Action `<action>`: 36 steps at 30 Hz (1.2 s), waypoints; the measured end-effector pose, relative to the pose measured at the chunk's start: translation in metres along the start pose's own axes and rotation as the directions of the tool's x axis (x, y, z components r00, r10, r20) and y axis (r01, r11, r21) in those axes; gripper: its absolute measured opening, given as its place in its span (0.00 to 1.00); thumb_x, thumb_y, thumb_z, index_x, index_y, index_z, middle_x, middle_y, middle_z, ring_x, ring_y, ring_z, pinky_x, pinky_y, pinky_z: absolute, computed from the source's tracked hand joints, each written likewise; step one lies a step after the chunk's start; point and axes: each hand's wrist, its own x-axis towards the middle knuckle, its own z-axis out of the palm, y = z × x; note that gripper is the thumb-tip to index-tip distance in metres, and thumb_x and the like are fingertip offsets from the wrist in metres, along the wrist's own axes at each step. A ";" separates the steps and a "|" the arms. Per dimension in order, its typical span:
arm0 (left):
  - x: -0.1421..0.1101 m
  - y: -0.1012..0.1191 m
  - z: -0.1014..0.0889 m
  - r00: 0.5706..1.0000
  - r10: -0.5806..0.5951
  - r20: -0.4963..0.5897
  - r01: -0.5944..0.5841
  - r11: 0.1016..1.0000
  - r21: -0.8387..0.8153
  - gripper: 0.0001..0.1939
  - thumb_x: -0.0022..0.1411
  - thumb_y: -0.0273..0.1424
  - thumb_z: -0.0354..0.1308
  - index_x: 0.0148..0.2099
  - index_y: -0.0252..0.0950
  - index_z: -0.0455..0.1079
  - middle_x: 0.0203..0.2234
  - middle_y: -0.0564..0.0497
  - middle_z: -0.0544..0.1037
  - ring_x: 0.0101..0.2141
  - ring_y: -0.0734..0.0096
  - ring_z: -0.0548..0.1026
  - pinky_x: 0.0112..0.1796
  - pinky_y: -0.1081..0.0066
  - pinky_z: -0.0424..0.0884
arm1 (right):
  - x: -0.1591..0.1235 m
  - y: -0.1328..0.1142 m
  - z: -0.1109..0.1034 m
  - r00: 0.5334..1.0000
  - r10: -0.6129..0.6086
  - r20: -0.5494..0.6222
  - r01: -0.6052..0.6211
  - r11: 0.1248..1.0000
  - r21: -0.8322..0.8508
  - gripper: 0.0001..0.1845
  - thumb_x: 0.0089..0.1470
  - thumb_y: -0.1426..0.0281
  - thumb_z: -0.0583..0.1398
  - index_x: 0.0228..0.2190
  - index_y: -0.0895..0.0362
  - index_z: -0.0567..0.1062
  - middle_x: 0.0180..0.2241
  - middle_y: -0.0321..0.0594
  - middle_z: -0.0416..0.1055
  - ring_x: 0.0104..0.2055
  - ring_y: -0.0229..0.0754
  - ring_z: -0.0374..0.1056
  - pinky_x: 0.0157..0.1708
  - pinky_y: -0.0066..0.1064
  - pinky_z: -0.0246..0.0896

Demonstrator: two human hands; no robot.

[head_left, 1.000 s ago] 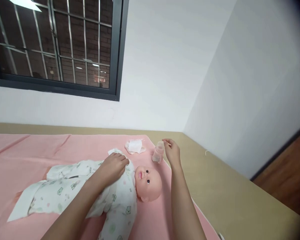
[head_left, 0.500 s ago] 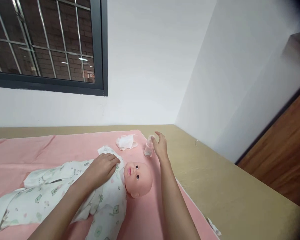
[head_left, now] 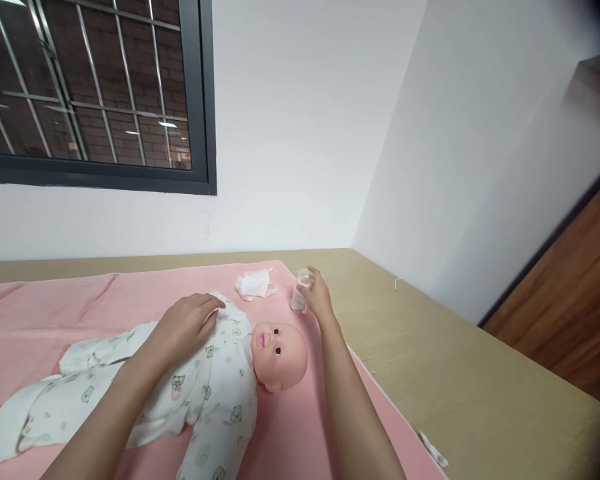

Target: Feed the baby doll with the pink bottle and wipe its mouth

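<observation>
A baby doll (head_left: 280, 357) lies on its back on a pink mat (head_left: 285, 440), its head toward the right. It wears a white suit printed with small green bears. Across the doll's chest rests my left hand (head_left: 193, 327), fingers stretched out and holding nothing. My right hand (head_left: 319, 293) is closed around a small clear baby bottle (head_left: 299, 300) that stands near the mat's far right corner, beyond the doll's head. The thumb is on the bottle's near side; the other fingers are partly hidden behind it.
A crumpled white cloth (head_left: 255, 285) lies on the mat left of the bottle. Around the mat runs a tan tabletop (head_left: 410, 347), with a small white item (head_left: 433, 448) at the mat's right edge. White walls and a barred window (head_left: 100, 87) stand behind.
My right hand's fingers have closed from spread to around the bottle. My left hand has shifted slightly left and up on the doll's chest. The view has moved a little.
</observation>
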 end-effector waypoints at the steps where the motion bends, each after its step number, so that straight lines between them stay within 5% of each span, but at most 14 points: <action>1: 0.000 -0.002 -0.001 1.000 -0.009 -0.008 0.009 1.000 0.002 0.18 0.66 0.30 0.41 0.47 0.38 0.71 0.45 0.48 0.78 0.44 0.59 0.74 0.43 0.62 0.69 | 0.000 -0.001 -0.001 1.000 0.011 -0.002 -0.011 1.000 -0.004 0.33 0.43 0.71 0.58 0.54 0.55 0.64 0.51 0.47 0.68 0.52 0.48 0.65 0.52 0.43 0.61; 5: -0.002 -0.002 0.000 0.998 -0.048 -0.051 0.047 0.999 -0.015 0.17 0.67 0.31 0.41 0.49 0.39 0.70 0.47 0.49 0.77 0.46 0.59 0.74 0.44 0.62 0.70 | 0.001 -0.020 -0.006 0.999 0.040 -0.003 -0.040 0.999 0.037 0.33 0.42 0.68 0.61 0.53 0.54 0.65 0.49 0.45 0.69 0.45 0.47 0.68 0.48 0.41 0.64; 9: -0.003 0.007 0.002 0.988 -0.112 -0.102 0.103 0.991 -0.086 0.19 0.68 0.32 0.42 0.57 0.40 0.64 0.53 0.49 0.73 0.50 0.60 0.73 0.45 0.63 0.70 | -0.008 -0.069 -0.011 0.999 -0.034 0.012 0.030 0.973 0.227 0.33 0.41 0.66 0.63 0.51 0.54 0.66 0.45 0.43 0.71 0.41 0.43 0.69 0.45 0.38 0.65; 14: -0.001 0.016 0.004 0.964 -0.118 -0.238 0.084 0.985 -0.150 0.23 0.67 0.38 0.46 0.62 0.41 0.57 0.58 0.48 0.68 0.53 0.59 0.70 0.47 0.62 0.70 | -0.046 -0.141 -0.006 0.967 -0.188 0.169 0.106 0.909 0.403 0.28 0.42 0.66 0.63 0.48 0.53 0.68 0.41 0.38 0.72 0.41 0.41 0.69 0.45 0.36 0.66; 18: -0.001 0.014 0.004 0.947 -0.114 -0.301 0.062 0.982 -0.176 0.27 0.62 0.40 0.54 0.62 0.40 0.58 0.56 0.48 0.71 0.53 0.56 0.70 0.50 0.59 0.67 | -0.079 -0.173 0.006 0.911 -0.263 0.319 0.086 0.875 0.477 0.27 0.44 0.64 0.65 0.48 0.52 0.69 0.46 0.40 0.69 0.45 0.41 0.68 0.40 0.32 0.69; 26: -0.004 0.005 0.002 0.946 -0.148 -0.289 0.077 0.967 -0.243 0.27 0.54 0.32 0.55 0.58 0.42 0.65 0.52 0.54 0.74 0.49 0.64 0.74 0.46 0.70 0.69 | -0.087 -0.175 0.011 0.863 -0.246 0.440 -0.001 0.872 0.490 0.24 0.43 0.69 0.67 0.45 0.52 0.71 0.40 0.37 0.73 0.41 0.41 0.70 0.43 0.35 0.67; 36: -0.005 -0.001 0.000 0.965 -0.078 -0.249 0.012 0.967 -0.254 0.28 0.52 0.31 0.55 0.58 0.42 0.67 0.53 0.55 0.74 0.51 0.64 0.73 0.47 0.70 0.69 | -0.078 -0.167 0.002 0.784 -0.325 0.528 -0.012 0.843 0.537 0.26 0.40 0.66 0.69 0.44 0.53 0.72 0.42 0.37 0.71 0.37 0.38 0.69 0.41 0.33 0.65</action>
